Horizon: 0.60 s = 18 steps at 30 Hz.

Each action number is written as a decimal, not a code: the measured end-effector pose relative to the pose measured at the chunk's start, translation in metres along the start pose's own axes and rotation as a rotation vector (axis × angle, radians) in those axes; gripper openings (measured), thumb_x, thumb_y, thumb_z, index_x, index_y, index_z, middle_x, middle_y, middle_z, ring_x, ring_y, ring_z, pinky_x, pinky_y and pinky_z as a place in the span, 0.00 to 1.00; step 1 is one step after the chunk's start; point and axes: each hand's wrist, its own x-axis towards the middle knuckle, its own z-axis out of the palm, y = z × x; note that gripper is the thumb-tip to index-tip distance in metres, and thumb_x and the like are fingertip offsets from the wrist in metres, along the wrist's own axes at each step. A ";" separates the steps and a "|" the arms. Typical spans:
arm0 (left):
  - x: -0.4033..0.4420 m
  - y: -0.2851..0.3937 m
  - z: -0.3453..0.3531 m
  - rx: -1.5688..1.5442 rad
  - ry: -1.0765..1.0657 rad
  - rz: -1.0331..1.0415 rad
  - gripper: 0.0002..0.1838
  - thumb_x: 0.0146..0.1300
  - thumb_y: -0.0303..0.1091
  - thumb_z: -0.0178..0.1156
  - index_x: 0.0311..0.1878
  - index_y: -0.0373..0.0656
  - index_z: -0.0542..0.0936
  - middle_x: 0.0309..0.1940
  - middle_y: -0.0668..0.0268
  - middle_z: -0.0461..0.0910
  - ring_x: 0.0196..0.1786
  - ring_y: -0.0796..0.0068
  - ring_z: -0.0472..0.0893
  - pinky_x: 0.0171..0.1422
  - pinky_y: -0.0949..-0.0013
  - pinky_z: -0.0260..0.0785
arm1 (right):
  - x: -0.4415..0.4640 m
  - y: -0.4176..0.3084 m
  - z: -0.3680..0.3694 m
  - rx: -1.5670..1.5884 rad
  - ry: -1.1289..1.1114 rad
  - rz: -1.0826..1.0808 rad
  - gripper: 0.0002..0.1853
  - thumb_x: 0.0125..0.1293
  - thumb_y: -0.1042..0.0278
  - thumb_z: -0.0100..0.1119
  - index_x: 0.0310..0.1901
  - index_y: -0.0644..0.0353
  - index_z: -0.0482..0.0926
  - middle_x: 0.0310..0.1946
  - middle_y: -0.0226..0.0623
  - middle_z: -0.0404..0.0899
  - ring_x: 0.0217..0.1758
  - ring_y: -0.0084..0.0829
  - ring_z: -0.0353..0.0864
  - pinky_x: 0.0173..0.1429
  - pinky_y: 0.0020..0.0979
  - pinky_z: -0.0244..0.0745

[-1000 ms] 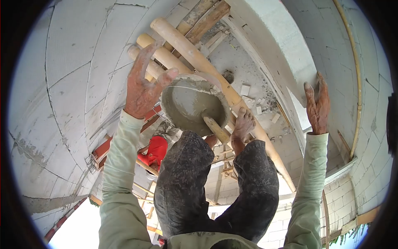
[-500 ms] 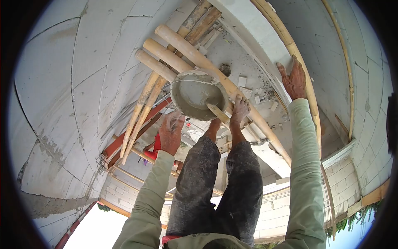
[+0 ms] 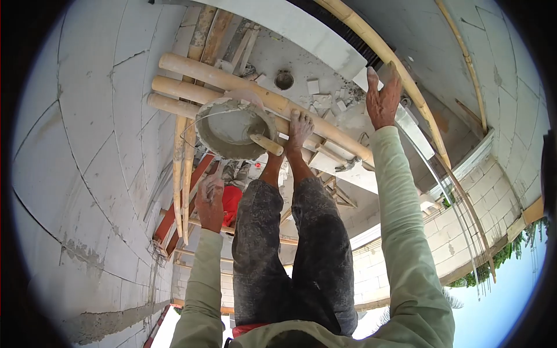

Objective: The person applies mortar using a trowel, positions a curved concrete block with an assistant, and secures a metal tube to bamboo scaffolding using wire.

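A bucket (image 3: 223,145) coated in grey mortar stands on the bamboo poles (image 3: 232,80), beside my bare feet. Wet mortar lies inside it, and a wooden handle (image 3: 268,144) sticks out over its rim. My left hand (image 3: 210,200) hangs just below the bucket, apart from it, its fingers partly spread and holding nothing. On the right, my right hand (image 3: 383,97) is raised with thumb and fingers apart, near the end of a pale beam (image 3: 325,43) and a curved bamboo pole (image 3: 400,61). Whether it touches either is unclear.
Far below, a person in a red shirt (image 3: 231,204) is partly hidden behind my left hand. Pale block walls (image 3: 87,151) rise on both sides. Broken blocks (image 3: 313,87) and a round container (image 3: 284,80) lie on the floor below. A hammer-like tool (image 3: 348,165) rests near the poles.
The view has turned and shifted, so the bucket appears further left. My left hand has dropped from beside the bucket to below it. My right hand stays raised, its fingers still apart.
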 end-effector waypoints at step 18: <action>-0.060 0.093 -0.015 -0.048 -0.004 -0.119 0.14 0.68 0.34 0.57 0.51 0.34 0.75 0.45 0.63 0.77 0.47 0.75 0.75 0.55 0.72 0.67 | -0.224 0.044 -0.034 0.172 -0.531 0.532 0.30 0.67 0.53 0.56 0.60 0.71 0.68 0.54 0.62 0.73 0.58 0.57 0.73 0.62 0.46 0.68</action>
